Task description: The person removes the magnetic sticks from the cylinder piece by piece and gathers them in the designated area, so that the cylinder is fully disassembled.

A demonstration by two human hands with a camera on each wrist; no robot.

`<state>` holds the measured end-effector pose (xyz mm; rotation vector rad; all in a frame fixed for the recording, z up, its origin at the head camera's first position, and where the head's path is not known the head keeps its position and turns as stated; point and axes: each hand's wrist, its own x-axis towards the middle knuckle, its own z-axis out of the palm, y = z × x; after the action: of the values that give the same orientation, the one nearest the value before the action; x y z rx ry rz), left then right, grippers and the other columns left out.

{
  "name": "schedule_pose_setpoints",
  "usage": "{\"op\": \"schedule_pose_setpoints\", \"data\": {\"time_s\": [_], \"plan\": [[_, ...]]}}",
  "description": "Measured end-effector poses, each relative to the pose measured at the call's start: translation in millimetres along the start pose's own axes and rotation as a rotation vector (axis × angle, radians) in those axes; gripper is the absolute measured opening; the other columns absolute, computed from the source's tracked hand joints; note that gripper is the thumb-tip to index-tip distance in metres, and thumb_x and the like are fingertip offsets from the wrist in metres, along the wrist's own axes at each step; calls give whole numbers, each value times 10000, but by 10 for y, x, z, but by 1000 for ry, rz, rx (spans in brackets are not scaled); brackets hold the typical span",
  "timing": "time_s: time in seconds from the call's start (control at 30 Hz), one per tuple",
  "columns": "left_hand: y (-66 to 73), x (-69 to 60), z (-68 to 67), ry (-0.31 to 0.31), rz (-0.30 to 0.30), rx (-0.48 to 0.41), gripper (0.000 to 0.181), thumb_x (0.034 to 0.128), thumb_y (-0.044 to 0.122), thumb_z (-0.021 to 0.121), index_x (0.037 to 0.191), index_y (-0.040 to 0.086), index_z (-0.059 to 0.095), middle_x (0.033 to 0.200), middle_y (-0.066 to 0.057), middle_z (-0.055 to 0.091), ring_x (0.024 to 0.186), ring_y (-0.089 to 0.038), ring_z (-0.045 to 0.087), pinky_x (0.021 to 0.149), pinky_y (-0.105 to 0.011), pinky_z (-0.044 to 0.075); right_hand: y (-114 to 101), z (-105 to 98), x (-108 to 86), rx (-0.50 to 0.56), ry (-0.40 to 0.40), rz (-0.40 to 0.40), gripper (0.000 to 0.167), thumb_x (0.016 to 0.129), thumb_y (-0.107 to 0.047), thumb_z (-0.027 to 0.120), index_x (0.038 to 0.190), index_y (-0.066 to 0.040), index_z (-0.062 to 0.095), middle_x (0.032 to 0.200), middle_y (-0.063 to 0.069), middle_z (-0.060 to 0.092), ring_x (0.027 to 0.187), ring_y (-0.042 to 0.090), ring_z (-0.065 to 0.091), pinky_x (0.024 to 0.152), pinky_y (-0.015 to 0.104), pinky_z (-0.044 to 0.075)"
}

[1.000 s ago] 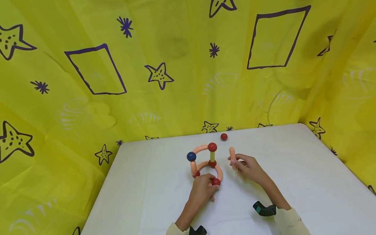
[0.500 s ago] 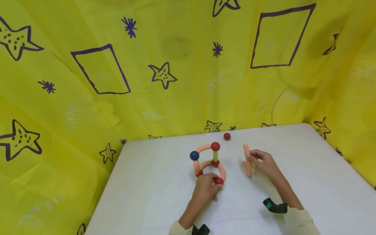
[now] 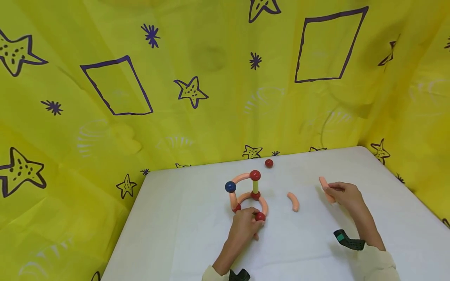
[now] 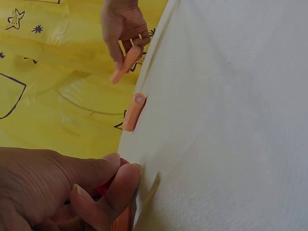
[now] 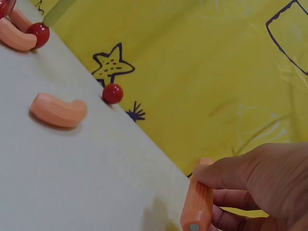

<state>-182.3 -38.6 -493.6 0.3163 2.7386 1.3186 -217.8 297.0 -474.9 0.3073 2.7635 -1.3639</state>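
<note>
My left hand (image 3: pixel 241 227) pinches a red ball (image 3: pixel 260 216) at the near corner of a magnetic-stick frame. Curved orange rods (image 3: pixel 263 205) and red balls form the frame's ring base. A yellow rod (image 3: pixel 255 186) stands upright on it, topped by a red ball (image 3: pixel 254 175); a curved rod links that to a blue ball (image 3: pixel 230 187). Out to the right, my right hand (image 3: pixel 348 196) pinches an orange magnetic rod (image 5: pixel 198 204) between thumb and fingers, a metal tip showing at one end. A loose curved orange rod (image 3: pixel 293 201) lies between the frame and that hand.
Behind the frame, a loose red ball (image 3: pixel 268 163) sits near the far edge of the white table (image 3: pixel 197 242). A yellow patterned curtain (image 3: pixel 218 128) hangs along the back and sides.
My right hand has moved right with one orange rod. The curved rod formerly at that hand now lies on the table. My left hand keeps its pinch on the red ball.
</note>
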Motion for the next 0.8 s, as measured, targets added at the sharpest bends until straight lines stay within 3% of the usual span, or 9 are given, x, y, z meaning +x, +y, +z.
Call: {"op": "schedule_pose_setpoints", "data": {"time_s": [0.13,0.57,0.8], "plan": [[0,-1,-4,-3,0,2,318,835,124,765,1125,18,687,665,51,616,345,-48,508,376,-158,362,93,-42,8,-69,40,27,587,954,-382,576,1220,141,553,1132,333,599,975,381,566,664,279,439],[-7,-10,-7,12,26,26,321,832,123,767,1124,13,691,646,53,585,336,-33,497,377,-138,354,177,146,-8,-196,198,37,408,905,-306,632,1061,71,634,886,204,644,718,260,574,508,301,390],[-13,-15,-4,9,27,35,327,828,121,771,1125,11,688,667,43,604,341,-34,499,379,-144,360,189,150,-13,-189,203,49,410,907,-309,642,1059,72,630,874,197,640,706,255,563,506,303,385]]}}
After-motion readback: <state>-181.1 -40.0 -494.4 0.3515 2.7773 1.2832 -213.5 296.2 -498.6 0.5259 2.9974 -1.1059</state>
